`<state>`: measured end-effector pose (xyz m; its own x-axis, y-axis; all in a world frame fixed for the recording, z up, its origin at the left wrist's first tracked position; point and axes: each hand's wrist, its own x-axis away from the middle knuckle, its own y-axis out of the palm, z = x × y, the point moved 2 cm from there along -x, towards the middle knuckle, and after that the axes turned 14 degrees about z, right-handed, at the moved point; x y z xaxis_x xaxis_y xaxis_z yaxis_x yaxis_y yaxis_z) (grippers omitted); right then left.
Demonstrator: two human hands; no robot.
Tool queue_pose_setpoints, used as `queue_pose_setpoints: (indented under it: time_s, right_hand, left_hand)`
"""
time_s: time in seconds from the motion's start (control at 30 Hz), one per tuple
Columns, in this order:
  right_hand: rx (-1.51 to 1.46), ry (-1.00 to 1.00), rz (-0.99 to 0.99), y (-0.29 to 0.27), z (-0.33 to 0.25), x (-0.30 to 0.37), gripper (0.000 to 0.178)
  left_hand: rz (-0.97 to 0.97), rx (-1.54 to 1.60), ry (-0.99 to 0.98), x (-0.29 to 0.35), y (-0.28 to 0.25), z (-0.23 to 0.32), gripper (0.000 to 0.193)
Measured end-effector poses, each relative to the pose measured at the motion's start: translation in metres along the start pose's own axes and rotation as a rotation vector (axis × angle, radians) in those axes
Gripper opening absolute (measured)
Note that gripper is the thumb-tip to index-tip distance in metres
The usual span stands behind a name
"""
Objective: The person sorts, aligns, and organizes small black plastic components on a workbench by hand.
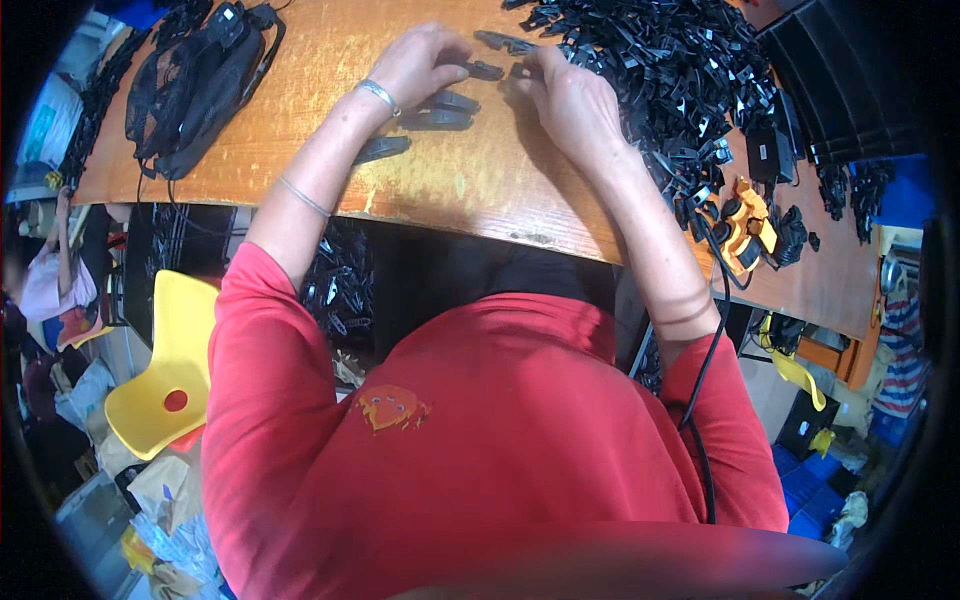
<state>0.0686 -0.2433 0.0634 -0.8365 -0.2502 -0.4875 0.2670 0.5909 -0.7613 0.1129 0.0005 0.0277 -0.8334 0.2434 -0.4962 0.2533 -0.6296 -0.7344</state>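
Red shirt (520, 420) nearest; small piece (486, 71) beyond: black, slim, elongated.

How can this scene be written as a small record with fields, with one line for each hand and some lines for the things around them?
Left hand: fingers at a small black part; firmness of grip cannot be told
Right hand: fingertips at a dark piece, partly hidden
Surface: worn wooden table
Near left wrist: dark curved pieces
Table, left: black mesh bag
Table, right: large heap of black parts
Below heap in view: orange-yellow object
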Motion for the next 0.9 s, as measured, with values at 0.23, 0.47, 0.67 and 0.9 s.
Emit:
queue_pose_setpoints:
  time_s: [0.23,0.47,0.67,0.9]
  right_hand:
    - [-0.024,-0.096,0.166,0.042,0.0,-0.013,0.029]
    - [-0.002,-0.122,0.114,0.047,0.01,-0.014,0.024]
    - [-0.025,-0.325,0.202,0.069,-0.002,-0.027,0.019]
    - [0.068,-0.193,-0.104,0.031,0.012,-0.027,0.026]
  left_hand:
    - [0.035,0.029,-0.038,0.01,0.001,0.0,0.024]
    - [0.041,0.055,-0.055,0.014,0.001,-0.004,0.022]
    - [0.035,-0.016,-0.03,0.006,0.0,0.004,0.022]
    - [-0.485,0.34,-0.184,-0.008,-0.022,-0.013,0.035]
